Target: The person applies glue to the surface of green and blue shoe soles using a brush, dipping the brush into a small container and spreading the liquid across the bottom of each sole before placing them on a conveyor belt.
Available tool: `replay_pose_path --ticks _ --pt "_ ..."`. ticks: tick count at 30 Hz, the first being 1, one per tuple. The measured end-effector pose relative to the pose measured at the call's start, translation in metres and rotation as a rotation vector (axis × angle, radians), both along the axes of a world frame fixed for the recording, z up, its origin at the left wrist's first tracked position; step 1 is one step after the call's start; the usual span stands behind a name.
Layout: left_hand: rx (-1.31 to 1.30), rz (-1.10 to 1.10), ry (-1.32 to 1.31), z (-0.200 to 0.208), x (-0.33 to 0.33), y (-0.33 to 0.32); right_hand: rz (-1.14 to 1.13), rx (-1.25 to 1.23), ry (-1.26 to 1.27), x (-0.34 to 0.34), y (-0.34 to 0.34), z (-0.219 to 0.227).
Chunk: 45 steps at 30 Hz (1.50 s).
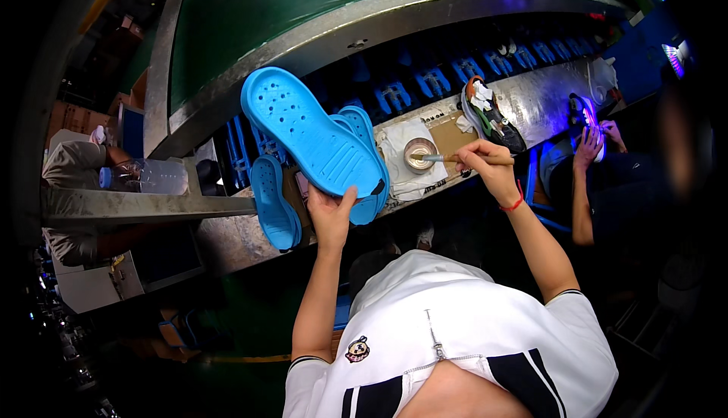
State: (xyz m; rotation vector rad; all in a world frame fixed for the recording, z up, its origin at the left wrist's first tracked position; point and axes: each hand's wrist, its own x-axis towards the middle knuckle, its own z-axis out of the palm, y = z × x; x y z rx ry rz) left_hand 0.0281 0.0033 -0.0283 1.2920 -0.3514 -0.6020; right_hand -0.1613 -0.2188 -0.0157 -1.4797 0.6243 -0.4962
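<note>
My left hand [331,219] grips a bright blue shoe sole [311,134] by its near end, thumb on the upper face. The sole is tilted, with small holes at its far part and grooves nearer me. In my right hand [487,165] is a brush [453,159] with a wooden handle, pinched between the fingers. Its bristle end is at a small round cup [419,150], which stands on a white cloth [402,183]. More blue soles [271,202] rest on the narrow bench left of my left hand, and others lie partly hidden behind the held one.
A sneaker [497,124] stuffed with white paper stands on the metal bench [535,100] beyond my right hand. Behind runs a green conveyor belt [303,16] with a metal edge. At right, a co-worker's hands [590,144] hold a shoe. A plastic bottle [152,177] lies at left.
</note>
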Motion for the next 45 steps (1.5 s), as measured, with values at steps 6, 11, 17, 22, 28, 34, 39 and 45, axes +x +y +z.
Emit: replay_pose_path --ticks 6,11,17,22,28,34,39,45 --pt "0.005 -0.015 -0.139 0.003 -0.005 -0.016 0.195 -0.24 -0.103 0.017 0.034 0.041" --pt "0.034 -0.027 -0.109 0.013 -0.007 -0.02 0.271 -0.48 -0.115 0.025 0.028 0.05" --pt "0.022 -0.032 -0.125 0.014 -0.006 -0.021 0.338 -0.549 -0.145 0.03 0.02 0.051" --pt "0.022 -0.039 -0.178 0.017 -0.005 -0.022 0.322 -0.52 -0.124 0.032 0.014 0.056" --pt "0.039 -0.058 -0.166 0.017 -0.006 -0.023 0.299 -0.581 -0.131 0.029 0.005 0.057" --pt "0.038 -0.053 -0.158 0.021 -0.007 -0.023 0.33 -0.641 -0.145 0.029 0.001 0.058" --pt "0.027 -0.052 -0.163 0.023 -0.009 -0.025 0.388 -0.662 -0.142 0.031 0.002 0.061" --pt "0.05 -0.131 -0.16 0.029 0.0 -0.035 0.361 -0.7 -0.136 0.027 0.0 0.064"
